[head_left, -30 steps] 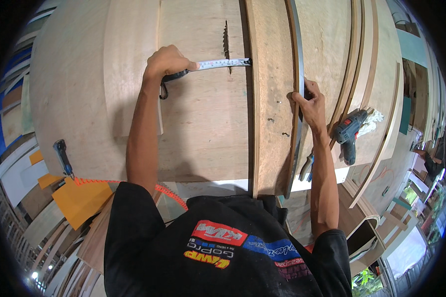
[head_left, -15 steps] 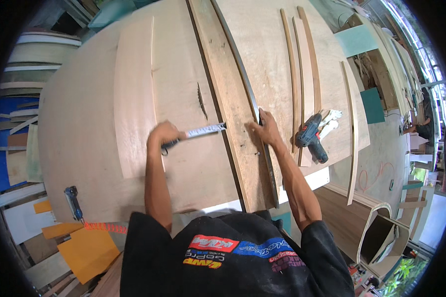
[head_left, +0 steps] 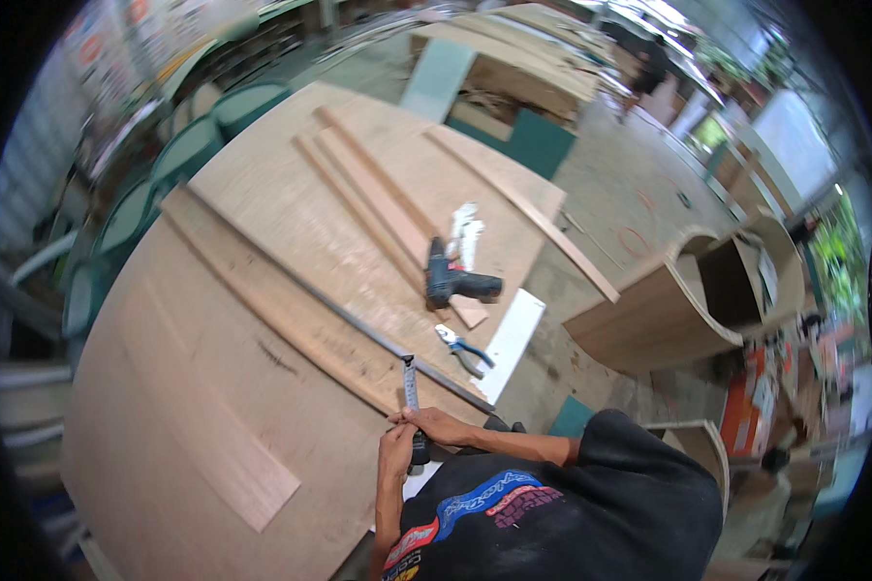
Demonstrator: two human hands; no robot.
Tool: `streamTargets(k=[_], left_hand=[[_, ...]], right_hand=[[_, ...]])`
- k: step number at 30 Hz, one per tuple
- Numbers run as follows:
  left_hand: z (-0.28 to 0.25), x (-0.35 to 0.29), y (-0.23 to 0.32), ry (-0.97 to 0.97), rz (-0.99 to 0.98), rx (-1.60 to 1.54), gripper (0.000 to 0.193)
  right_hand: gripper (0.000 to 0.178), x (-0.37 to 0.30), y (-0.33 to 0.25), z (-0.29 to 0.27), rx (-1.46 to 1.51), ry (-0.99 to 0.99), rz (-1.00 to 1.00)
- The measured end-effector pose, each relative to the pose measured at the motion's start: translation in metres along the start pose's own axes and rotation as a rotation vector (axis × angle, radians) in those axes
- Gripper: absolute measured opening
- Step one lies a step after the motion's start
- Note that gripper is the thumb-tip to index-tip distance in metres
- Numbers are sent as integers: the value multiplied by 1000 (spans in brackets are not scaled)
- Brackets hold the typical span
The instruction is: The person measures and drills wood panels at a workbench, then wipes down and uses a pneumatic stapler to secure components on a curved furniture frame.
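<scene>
A tape measure [head_left: 420,449] with a short length of pale blade pulled out is held close to my body. My left hand [head_left: 395,447] is closed around its case. At the mouth of the case my right hand [head_left: 438,426] meets the left, its fingers closed at the base of the blade. The blade's end reaches over a long wooden board [head_left: 291,334], near a dark metal bar [head_left: 329,298] that runs along the board's far side. Both lie on a large plywood tabletop [head_left: 213,387].
A cordless drill [head_left: 452,279] and blue-handled pliers [head_left: 465,351] lie beyond the bar, beside several thin wood strips [head_left: 378,203]. One strip [head_left: 533,218] overhangs the table's right edge. A curved plywood cabinet [head_left: 649,300] stands right; green chairs [head_left: 186,147] line the far left.
My view has swung to the right, bringing the pliers into sight. My right hand has left the metal bar and joined my left at the tape measure, now nearer my body.
</scene>
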State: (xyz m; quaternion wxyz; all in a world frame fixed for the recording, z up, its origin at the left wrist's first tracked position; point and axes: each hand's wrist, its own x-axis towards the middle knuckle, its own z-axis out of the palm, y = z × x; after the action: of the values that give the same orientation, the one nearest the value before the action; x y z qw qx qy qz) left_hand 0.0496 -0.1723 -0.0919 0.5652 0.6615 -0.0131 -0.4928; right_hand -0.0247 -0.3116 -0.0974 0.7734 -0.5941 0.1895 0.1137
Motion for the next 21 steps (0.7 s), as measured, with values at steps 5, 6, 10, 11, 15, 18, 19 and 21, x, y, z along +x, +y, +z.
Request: streamTargets(k=[5,6,10,11,15,18,19,21], left_hand=[[9,-5,51,-217,-73,-59,38],[2,8,46,-114,21,69,39],[-32,79,28,720,371,841,49],[-40,103,16,1029,481,1060,53],[-16,137,48,1030,196,795,42],[-11,142,58,1086,112,758,37],[-8,135,60,1080,105,780,34],[-6,135,58,1081,88,806,31]], right_hand=[[56,-34,-13,-42,88,211,-56],[57,-39,-9,-55,331,248,-29],[64,-45,1,-114,803,312,-161],[66,-40,-1,-133,812,408,-149],[66,-28,-6,-220,804,673,-196],[54,-7,-39,-262,863,897,-236],[43,-9,-46,-275,794,922,-190],[31,-8,-42,-323,753,708,-126]])
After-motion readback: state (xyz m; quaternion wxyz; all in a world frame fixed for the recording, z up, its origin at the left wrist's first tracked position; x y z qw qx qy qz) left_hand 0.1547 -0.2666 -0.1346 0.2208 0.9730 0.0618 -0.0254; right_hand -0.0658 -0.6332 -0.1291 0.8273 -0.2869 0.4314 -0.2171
